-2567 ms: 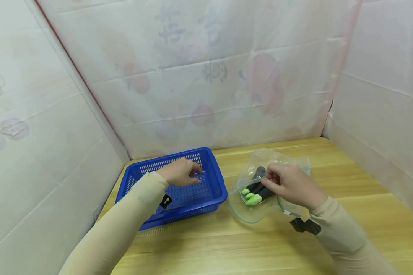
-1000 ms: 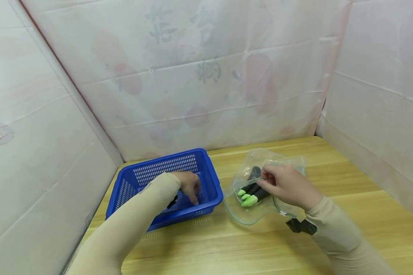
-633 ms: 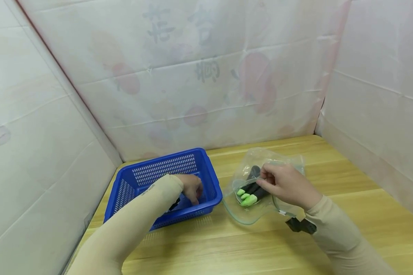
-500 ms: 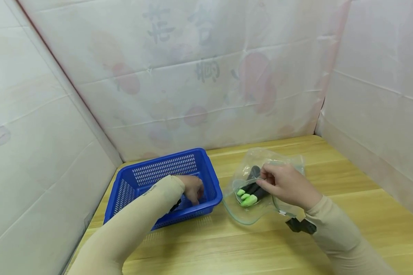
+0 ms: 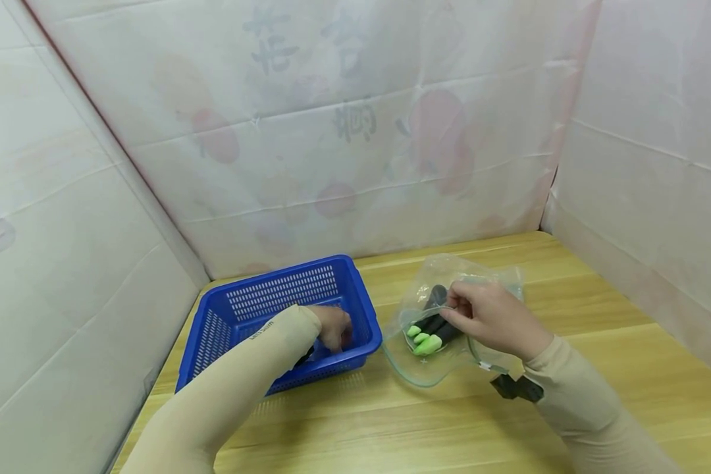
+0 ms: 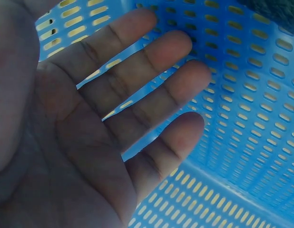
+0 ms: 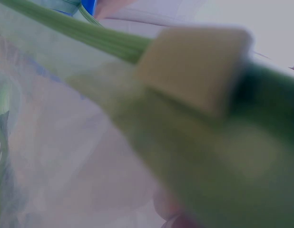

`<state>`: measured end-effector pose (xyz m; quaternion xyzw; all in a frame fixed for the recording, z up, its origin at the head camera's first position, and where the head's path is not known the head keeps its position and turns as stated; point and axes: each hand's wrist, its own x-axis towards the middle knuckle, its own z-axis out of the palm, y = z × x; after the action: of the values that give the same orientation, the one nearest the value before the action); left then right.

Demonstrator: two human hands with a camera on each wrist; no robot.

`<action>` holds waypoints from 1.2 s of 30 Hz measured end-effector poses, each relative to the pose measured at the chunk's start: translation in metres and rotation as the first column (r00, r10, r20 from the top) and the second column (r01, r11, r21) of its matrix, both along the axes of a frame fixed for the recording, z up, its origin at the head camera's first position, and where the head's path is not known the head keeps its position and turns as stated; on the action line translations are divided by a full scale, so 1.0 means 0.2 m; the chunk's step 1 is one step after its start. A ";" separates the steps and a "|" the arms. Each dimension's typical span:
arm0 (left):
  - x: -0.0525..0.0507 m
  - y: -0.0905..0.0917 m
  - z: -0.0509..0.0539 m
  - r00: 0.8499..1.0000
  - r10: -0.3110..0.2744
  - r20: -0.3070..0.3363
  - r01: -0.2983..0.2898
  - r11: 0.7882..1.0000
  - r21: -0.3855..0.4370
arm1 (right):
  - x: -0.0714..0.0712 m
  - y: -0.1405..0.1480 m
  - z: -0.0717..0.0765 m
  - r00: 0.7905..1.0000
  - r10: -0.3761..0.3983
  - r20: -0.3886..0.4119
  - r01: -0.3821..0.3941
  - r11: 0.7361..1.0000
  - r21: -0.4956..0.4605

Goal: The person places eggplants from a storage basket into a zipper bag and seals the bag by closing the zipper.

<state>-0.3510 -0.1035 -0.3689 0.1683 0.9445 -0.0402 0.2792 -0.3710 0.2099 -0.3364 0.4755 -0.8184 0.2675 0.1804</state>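
Note:
My left hand (image 5: pixel 334 326) reaches down inside a blue plastic basket (image 5: pixel 364 289). In the left wrist view the fingers of the left hand (image 6: pixel 109 99) are extended and slightly spread, with nothing against the palm. My right hand (image 5: pixel 500 319) pinches the rim of a clear zip bag (image 5: pixel 429 375) between thumb and fingertips. Inside the bag lie several dark, long eggplants (image 5: pixel 447 332) with bright green ends, partly behind that hand. Close up in the right wrist view are the bag's green zip strip (image 7: pixel 104 40) and a blurred beige slider (image 7: pixel 194 66).
A dark, rough-looking thing (image 6: pixel 275 12) shows at the upper corner of the left wrist view; its kind is unclear. Basket and bag stand side by side on a wood-grain table (image 5: pixel 355 434). Pale printed sheets (image 5: pixel 343 164) wall in the back and sides.
The left hand has come down from above the basket to deep inside it, then shifted slightly right. The right hand keeps its pinch on the bag. The head view has turned slightly.

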 end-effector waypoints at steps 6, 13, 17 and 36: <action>0.00 0.00 -0.01 1.000 -0.009 0.009 0.009 1.000 0.008 | 0.00 0.00 0.00 1.000 0.002 0.000 -0.002 1.000 0.004; -0.01 0.00 -0.04 1.000 -0.006 -0.009 0.006 1.000 0.015 | 0.01 0.00 0.01 1.000 -0.004 0.004 0.004 1.000 0.005; -0.01 -0.01 -0.06 1.000 0.014 0.000 -0.014 1.000 0.009 | 0.01 0.00 0.01 1.000 -0.012 0.010 0.012 1.000 0.009; 0.00 0.00 -0.09 1.000 0.026 -0.007 -0.027 0.999 -0.027 | 0.02 0.00 0.02 1.000 -0.016 0.015 0.015 1.000 0.019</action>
<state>-0.3507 -0.1043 -0.3865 0.1519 0.9470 -0.0498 0.2788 -0.3662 0.2092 -0.3329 0.4687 -0.8260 0.2619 0.1715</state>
